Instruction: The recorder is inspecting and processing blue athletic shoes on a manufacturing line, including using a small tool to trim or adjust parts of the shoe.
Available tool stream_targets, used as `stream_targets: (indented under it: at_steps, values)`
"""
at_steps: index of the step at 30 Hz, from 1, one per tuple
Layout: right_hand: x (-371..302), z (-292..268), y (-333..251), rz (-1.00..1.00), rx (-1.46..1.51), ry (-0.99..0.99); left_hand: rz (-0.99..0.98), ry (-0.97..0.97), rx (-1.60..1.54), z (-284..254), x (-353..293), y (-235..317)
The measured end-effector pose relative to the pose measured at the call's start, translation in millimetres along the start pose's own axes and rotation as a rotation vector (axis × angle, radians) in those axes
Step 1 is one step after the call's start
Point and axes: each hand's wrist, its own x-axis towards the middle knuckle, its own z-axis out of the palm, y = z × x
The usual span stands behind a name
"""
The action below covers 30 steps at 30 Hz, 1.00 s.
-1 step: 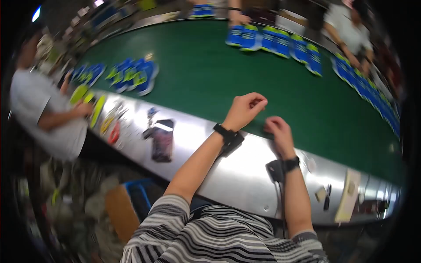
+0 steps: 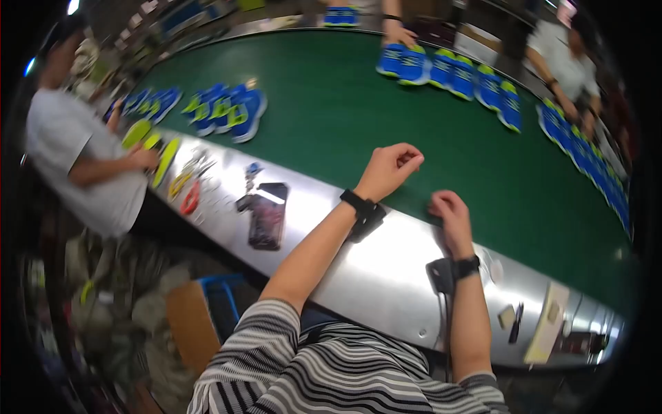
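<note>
My left hand hovers over the near edge of the green belt, its fingers curled in toward the thumb. No object shows in it. To its right and a little nearer, my right hand is held with fingers bent and closed, also with nothing visible in it. Both wrists wear black straps carrying small black boxes; a cable runs down from the right one. Blue shoes with lime-green parts stand in groups on the belt: a left group, a far row and a right row, all apart from my hands.
A metal ledge runs along the near side. On it lie a dark phone, red-handled tool, black slim tool and pale strip. Co-workers stand at left and far right; another hand touches the far shoes.
The whole view has shifted, so the belt, shoes and ledge items appear farther right. The gap between my hands has widened slightly, and both remain closed.
</note>
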Motion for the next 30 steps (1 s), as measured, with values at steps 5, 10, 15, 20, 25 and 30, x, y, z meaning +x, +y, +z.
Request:
stream_targets:
  at_steps: [5, 10, 15, 20, 25, 30]
  values:
    - [1, 26, 1, 0.079, -0.013, -0.035, -0.01, 0.312, 0.488, -155, 1, -56]
    - [-2, 26, -2, 0.062, -0.009, -0.043, -0.088, 0.599, 1.255, -318, 5, -90]
    - [-2, 21, -4, 0.098, -0.063, -0.009, -0.581, 0.485, 1.39, -383, 16, -110]
    - [4, 29, -1, 0.093, -0.072, -0.025, -0.902, 0.183, 1.19, -432, 20, -120]
    - [6, 31, -1, 0.083, -0.075, -0.034, -0.741, -0.052, 1.366, -436, 31, -117]
    - [3, 30, 1, 0.022, -0.128, -0.026, -0.614, 0.282, 1.206, -368, 28, -94]
